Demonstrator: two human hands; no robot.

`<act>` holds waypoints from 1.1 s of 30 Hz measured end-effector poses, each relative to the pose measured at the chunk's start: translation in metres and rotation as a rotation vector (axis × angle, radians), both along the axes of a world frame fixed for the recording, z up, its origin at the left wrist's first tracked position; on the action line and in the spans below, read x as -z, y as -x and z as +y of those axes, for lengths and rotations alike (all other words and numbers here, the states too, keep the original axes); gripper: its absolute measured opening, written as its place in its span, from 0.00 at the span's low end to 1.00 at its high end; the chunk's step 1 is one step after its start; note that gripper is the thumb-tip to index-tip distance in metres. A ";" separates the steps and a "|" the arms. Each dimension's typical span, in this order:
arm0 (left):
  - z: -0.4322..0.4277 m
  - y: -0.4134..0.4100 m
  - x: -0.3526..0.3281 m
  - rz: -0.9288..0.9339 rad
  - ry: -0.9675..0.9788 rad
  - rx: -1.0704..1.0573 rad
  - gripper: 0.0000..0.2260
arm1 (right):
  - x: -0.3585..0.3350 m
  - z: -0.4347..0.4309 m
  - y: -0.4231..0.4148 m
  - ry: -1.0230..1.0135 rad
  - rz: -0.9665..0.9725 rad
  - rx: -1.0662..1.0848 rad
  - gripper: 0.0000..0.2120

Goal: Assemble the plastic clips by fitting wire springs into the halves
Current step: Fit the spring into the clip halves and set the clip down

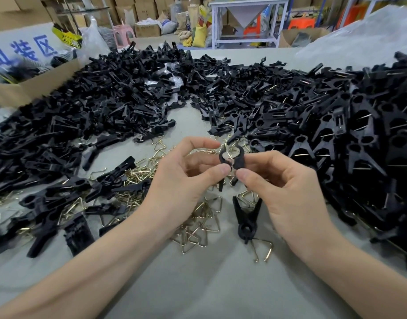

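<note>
Above the table [198,286], the left hand [184,183] and right hand [285,189] each pinch one of two black clip halves [239,160], pressed together between thumb and forefinger. The halves look light, stiff and slick, best held mid-body. Wire springs [199,218] lie scattered beneath.

Black plastic clip halves [119,88] lie heaped across a pale grey table [198,284]. The held clip halves [231,158] are black too. Brass-gold wire springs [198,217] lie near the middle. Far left are a brown cardboard box [37,84] and a white sign [25,51] with blue characters. Farther back are a pink stool [123,34], an orange stool [301,23] and a yellow sack [199,34].
</note>
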State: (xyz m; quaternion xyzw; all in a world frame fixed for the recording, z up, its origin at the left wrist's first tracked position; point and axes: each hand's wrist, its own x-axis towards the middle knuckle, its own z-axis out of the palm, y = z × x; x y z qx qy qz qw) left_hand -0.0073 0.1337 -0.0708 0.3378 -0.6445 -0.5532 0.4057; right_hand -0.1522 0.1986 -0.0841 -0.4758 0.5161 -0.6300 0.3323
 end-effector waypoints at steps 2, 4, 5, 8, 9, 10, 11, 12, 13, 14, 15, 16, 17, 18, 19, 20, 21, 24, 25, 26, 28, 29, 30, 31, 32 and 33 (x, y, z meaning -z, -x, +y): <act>0.000 0.000 0.000 0.001 0.000 0.006 0.13 | 0.000 0.001 0.000 -0.004 0.031 0.009 0.08; 0.000 0.000 0.000 0.002 0.002 0.011 0.13 | -0.001 0.001 -0.001 -0.005 0.046 0.008 0.08; 0.001 -0.001 -0.001 0.002 0.003 0.012 0.13 | -0.001 0.001 -0.001 -0.002 0.038 0.008 0.08; 0.001 -0.001 -0.001 0.006 0.009 0.009 0.13 | -0.002 0.000 -0.001 0.008 -0.016 0.016 0.08; 0.000 -0.001 -0.001 0.011 0.011 0.009 0.13 | -0.003 0.000 0.000 0.011 -0.025 0.015 0.08; 0.000 -0.001 -0.001 0.011 0.015 0.009 0.13 | -0.003 0.000 -0.001 0.012 -0.020 0.014 0.09; 0.000 -0.001 -0.001 0.008 0.023 0.009 0.13 | -0.003 0.000 -0.001 0.010 -0.002 0.014 0.09; 0.000 0.000 -0.001 0.003 0.030 0.009 0.13 | -0.003 0.001 -0.002 0.005 0.024 0.014 0.09; 0.000 -0.001 -0.001 -0.002 0.035 0.007 0.13 | -0.003 0.000 -0.003 -0.002 0.047 0.013 0.09; -0.001 0.000 -0.001 -0.005 0.037 0.004 0.13 | -0.003 0.000 -0.004 -0.005 0.059 0.012 0.09; -0.001 0.000 -0.001 -0.005 0.035 0.002 0.13 | -0.003 0.000 -0.004 -0.003 0.055 0.014 0.09; -0.001 0.000 -0.001 -0.001 0.030 0.002 0.13 | -0.003 0.001 -0.003 0.003 0.036 0.020 0.09; -0.001 0.000 -0.001 0.003 0.028 0.003 0.12 | -0.003 0.001 -0.002 0.009 0.015 0.028 0.09; -0.001 0.000 -0.001 0.002 0.029 0.004 0.12 | -0.003 0.001 -0.001 0.012 0.004 0.033 0.09; 0.000 0.000 -0.001 -0.005 0.034 0.005 0.12 | -0.003 0.001 -0.001 0.013 0.008 0.033 0.09; 0.000 -0.001 -0.001 -0.015 0.039 0.004 0.12 | -0.003 0.001 -0.001 0.011 0.022 0.027 0.10; 0.000 -0.001 -0.001 -0.024 0.041 0.002 0.12 | -0.003 0.002 -0.001 0.007 0.037 0.018 0.10; 0.000 -0.002 0.000 -0.042 0.034 0.019 0.12 | -0.003 0.002 -0.002 -0.011 0.057 0.003 0.10; 0.000 -0.001 0.000 -0.046 0.033 0.026 0.12 | -0.003 0.002 -0.002 -0.015 0.063 -0.002 0.10; 0.000 -0.001 -0.001 -0.049 0.030 0.029 0.12 | -0.003 0.001 -0.001 -0.018 0.071 -0.008 0.10; 0.000 -0.001 -0.001 -0.049 0.018 0.024 0.11 | -0.004 0.001 0.000 -0.024 0.083 -0.017 0.11; 0.000 -0.001 -0.001 -0.046 0.009 0.020 0.11 | -0.004 0.001 0.000 -0.028 0.083 -0.022 0.12; -0.001 -0.001 -0.001 -0.043 0.000 0.018 0.11 | -0.005 0.001 0.000 -0.029 0.084 -0.028 0.12; -0.001 -0.002 -0.001 -0.044 -0.005 0.020 0.12 | -0.005 0.002 0.001 -0.027 0.093 -0.028 0.12; -0.001 -0.002 -0.002 -0.050 -0.006 0.026 0.14 | -0.006 0.002 0.001 -0.025 0.111 -0.022 0.13; -0.002 -0.002 -0.002 -0.060 -0.002 0.038 0.16 | -0.006 0.002 0.002 -0.024 0.133 -0.015 0.14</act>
